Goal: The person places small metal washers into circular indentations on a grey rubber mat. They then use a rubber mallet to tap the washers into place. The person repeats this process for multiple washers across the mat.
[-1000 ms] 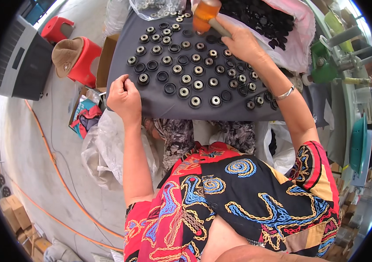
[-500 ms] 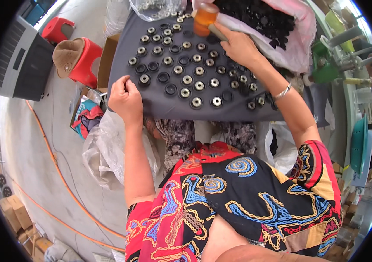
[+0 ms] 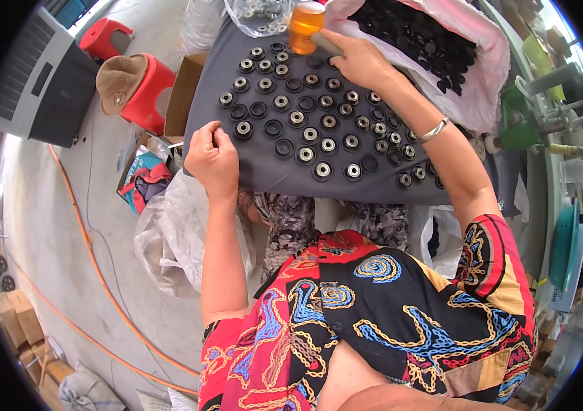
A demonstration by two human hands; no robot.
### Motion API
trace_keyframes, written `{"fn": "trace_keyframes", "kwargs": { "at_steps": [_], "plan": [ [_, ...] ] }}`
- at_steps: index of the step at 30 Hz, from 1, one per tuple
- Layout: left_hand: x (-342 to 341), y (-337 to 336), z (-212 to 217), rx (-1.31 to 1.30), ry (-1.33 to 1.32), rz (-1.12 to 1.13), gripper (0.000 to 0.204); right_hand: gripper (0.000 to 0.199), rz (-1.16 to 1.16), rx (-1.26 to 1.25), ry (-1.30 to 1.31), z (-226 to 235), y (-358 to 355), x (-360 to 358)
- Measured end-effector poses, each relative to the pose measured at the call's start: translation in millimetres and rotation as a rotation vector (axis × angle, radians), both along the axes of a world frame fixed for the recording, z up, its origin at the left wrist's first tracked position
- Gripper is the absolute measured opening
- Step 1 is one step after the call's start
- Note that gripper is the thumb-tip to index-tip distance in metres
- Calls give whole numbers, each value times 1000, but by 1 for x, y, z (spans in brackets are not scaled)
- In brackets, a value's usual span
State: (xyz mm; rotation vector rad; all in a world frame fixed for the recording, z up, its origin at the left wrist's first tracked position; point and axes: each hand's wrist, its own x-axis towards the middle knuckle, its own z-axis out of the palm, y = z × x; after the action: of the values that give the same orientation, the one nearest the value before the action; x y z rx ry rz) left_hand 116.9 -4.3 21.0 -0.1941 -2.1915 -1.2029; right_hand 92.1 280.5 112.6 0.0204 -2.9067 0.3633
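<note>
My right hand is closed around the pale handle of a mallet with a translucent amber head. The mallet head is at the far side of the grey-covered table, close to several black rings. Near the table's left edge, my left hand is curled into a fist, and what it holds, if anything, is hidden. Spread over the cloth are black rings with shiny metal bearings in them. Some black rings among these show no metal centre.
A white sack of black parts lies at the far right, and a clear bag of metal parts at the far edge. Left of the table are a cardboard box, a red stool with a hat, and an orange hose. Green machinery stands right.
The view has shifted, so the table sits further right and lower. My right hand has brought the mallet head leftward over the table; its blur is gone. My left fist stays by the left edge.
</note>
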Motion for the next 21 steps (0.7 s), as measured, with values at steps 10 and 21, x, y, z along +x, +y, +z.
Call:
{"fn": "trace_keyframes", "kwargs": {
  "at_steps": [10, 21],
  "plan": [
    [-2, 2, -2, 13, 47, 13, 10, 62, 8, -35, -10, 9, -11, 0],
    [-2, -4, 1, 16, 48, 4, 9, 56, 103, -74, 38, 8, -23, 2]
  ]
}}
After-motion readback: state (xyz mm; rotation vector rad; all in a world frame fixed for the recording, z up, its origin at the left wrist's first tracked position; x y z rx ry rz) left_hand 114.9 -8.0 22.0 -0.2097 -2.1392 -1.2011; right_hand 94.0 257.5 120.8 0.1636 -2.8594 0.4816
